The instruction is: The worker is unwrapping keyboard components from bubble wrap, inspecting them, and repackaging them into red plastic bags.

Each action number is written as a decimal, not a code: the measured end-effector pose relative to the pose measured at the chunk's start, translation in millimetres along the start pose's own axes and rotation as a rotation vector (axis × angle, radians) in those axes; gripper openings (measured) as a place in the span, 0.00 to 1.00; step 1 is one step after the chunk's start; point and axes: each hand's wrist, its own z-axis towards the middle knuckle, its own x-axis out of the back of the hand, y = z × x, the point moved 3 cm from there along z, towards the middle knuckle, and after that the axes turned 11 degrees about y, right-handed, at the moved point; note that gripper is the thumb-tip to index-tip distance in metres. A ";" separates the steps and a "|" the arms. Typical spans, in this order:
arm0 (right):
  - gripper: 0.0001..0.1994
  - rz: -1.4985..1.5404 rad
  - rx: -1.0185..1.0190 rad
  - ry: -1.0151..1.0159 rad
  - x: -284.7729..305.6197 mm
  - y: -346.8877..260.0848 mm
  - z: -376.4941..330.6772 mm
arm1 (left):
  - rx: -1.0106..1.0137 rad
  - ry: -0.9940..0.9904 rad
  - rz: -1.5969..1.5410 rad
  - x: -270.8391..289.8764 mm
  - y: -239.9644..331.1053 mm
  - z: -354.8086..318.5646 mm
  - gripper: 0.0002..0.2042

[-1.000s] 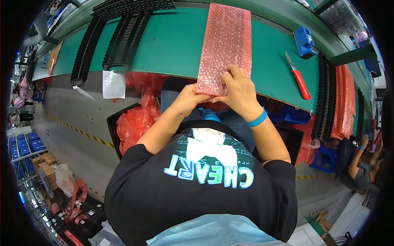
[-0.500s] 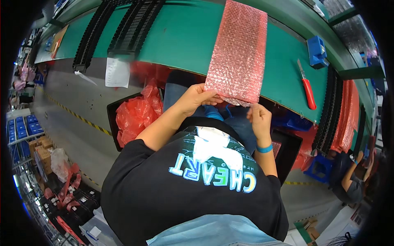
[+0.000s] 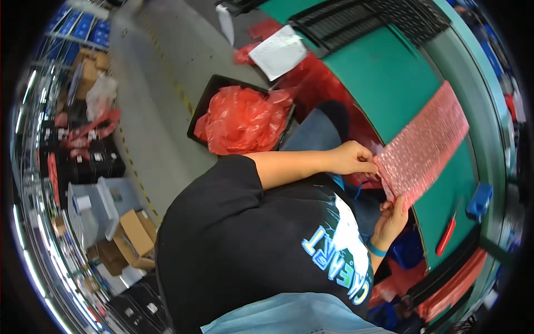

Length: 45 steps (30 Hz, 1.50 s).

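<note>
A long pink bubble-wrap bag (image 3: pixel 425 147) lies on the green table (image 3: pixel 389 83), its near end over the table's edge. My left hand (image 3: pixel 353 158) pinches that near end at one corner. My right hand (image 3: pixel 392 214), with a blue wristband, grips the same end at the other corner, fingers curled on the wrap. Both hands sit just off the table's edge, above my lap.
A red-handled tool (image 3: pixel 446 236) and a blue block (image 3: pixel 479 200) lie on the table to the right. Black ridged trays (image 3: pixel 361 16) rest at the far end. A black bin with red plastic bags (image 3: pixel 242 117) stands on the floor; cardboard boxes (image 3: pixel 130 236) sit at left.
The view has swung strongly to the left, so the table now sits at the right. My right hand has moved from the bag's middle edge to its corner; both hands keep hold.
</note>
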 end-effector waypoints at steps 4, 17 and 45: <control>0.10 -0.048 0.001 -0.135 -3.3 11.7 -4.6 | 0.005 0.607 0.398 111.3 -45.4 -30.5 0.07; 0.10 -0.726 -0.163 -0.473 -34.1 74.5 -5.3 | 0.607 1.662 0.339 377.9 -142.4 -315.5 0.15; 0.06 -0.447 -0.216 -0.417 -169.1 60.5 -32.0 | 0.473 0.685 0.193 205.3 -72.5 -140.4 0.26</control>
